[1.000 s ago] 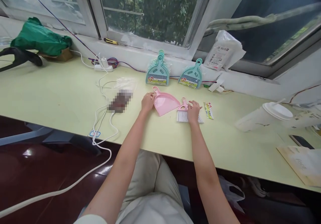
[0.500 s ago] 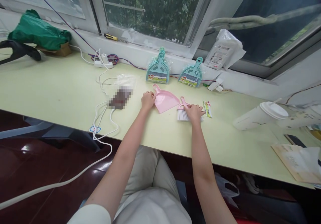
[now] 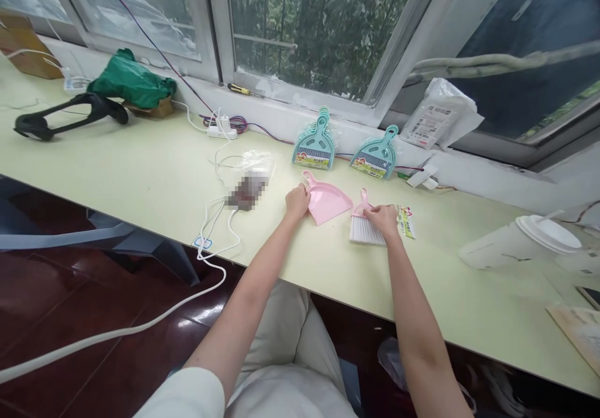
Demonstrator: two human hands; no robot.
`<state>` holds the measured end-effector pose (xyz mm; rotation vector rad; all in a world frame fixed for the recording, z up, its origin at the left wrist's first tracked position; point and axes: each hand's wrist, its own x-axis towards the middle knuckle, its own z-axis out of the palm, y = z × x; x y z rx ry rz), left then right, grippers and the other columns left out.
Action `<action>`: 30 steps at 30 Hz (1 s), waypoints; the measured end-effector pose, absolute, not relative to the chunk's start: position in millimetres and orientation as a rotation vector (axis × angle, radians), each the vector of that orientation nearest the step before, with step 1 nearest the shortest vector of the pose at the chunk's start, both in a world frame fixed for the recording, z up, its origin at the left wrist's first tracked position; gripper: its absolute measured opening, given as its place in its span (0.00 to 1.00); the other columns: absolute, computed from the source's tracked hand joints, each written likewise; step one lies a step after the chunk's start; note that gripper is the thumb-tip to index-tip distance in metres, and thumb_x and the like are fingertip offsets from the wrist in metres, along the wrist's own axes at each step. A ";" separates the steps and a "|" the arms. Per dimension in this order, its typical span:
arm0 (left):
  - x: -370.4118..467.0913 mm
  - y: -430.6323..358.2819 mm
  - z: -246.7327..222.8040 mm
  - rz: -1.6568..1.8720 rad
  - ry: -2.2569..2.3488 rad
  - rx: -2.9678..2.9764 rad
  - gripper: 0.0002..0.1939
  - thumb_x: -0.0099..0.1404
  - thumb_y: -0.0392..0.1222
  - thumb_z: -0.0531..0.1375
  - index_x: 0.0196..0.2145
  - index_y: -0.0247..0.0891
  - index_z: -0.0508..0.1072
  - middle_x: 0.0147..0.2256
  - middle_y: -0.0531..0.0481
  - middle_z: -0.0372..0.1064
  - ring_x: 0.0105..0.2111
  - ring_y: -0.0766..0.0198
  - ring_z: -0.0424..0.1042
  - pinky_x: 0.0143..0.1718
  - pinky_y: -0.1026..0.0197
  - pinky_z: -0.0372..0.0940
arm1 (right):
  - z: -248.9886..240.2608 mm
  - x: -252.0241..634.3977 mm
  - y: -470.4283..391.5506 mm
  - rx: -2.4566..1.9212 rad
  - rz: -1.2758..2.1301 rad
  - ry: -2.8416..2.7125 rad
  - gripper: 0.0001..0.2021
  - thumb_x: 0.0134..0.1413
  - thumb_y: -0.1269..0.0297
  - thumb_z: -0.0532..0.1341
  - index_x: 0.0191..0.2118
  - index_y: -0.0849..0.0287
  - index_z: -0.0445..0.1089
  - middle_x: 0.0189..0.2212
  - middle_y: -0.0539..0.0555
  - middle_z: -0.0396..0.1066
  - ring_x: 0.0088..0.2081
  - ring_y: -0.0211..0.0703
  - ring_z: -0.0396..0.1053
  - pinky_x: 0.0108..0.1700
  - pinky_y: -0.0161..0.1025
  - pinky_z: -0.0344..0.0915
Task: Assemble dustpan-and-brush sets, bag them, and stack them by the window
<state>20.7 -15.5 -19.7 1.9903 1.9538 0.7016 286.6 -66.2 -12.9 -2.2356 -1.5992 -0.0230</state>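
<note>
Closest in, the person's pale trousers (image 3: 272, 321) are showing below the front edge of the tabletop (image 3: 342, 274), and a thick white cable (image 3: 140, 328) is looping over that edge on the left. Past the edge, the right hand (image 3: 384, 219) is holding a pink brush (image 3: 366, 229), its grip closing with thumb and fingers on the brush's upper part while the white bristles are pointing back toward the person. A lidded white cup (image 3: 501, 246) is sitting well off to the right. Just beyond the brush and to its left, a pink dustpan (image 3: 328, 204) is lying flat, handle pointing away, and the left hand (image 3: 297, 200) is grasping its left edge near the handle, that grip clamping on the rim. A printed card (image 3: 407, 222) is lying just right of the right hand, and a blurred-out dark object (image 3: 247, 192) is resting left of the dustpan. Farther back, a teal stack of dustpan sets (image 3: 314, 143) and another teal set (image 3: 375, 157) are leaning by the wall, beneath the window (image 3: 319, 30).
</note>
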 end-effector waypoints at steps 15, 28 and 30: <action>49.7 -34.3 -12.1 0.879 1.388 2.709 0.14 0.68 0.38 0.49 0.48 0.40 0.68 0.52 0.42 0.64 0.52 0.57 0.62 0.49 0.57 0.57 | -7.4 226.6 -53.4 -1.906 0.056 -1.840 0.10 0.55 0.55 0.59 0.37 0.50 0.76 0.47 0.53 0.69 0.50 0.49 0.60 0.55 0.51 0.47; 54.1 -16.6 -18.4 0.539 1.225 2.994 0.16 0.67 0.33 0.47 0.41 0.35 0.74 0.39 0.37 0.69 0.43 0.53 0.65 0.45 0.51 0.56 | 6.4 211.2 -34.2 -1.920 0.249 -1.965 0.07 0.52 0.57 0.62 0.34 0.47 0.78 0.40 0.48 0.77 0.45 0.48 0.70 0.50 0.44 0.57; 57.1 -17.9 -16.6 0.514 1.255 2.961 0.16 0.67 0.32 0.47 0.41 0.34 0.74 0.38 0.36 0.69 0.43 0.53 0.65 0.43 0.52 0.56 | 8.6 213.4 -32.7 -1.933 0.240 -1.987 0.07 0.52 0.57 0.62 0.35 0.47 0.78 0.39 0.48 0.77 0.44 0.48 0.70 0.48 0.42 0.59</action>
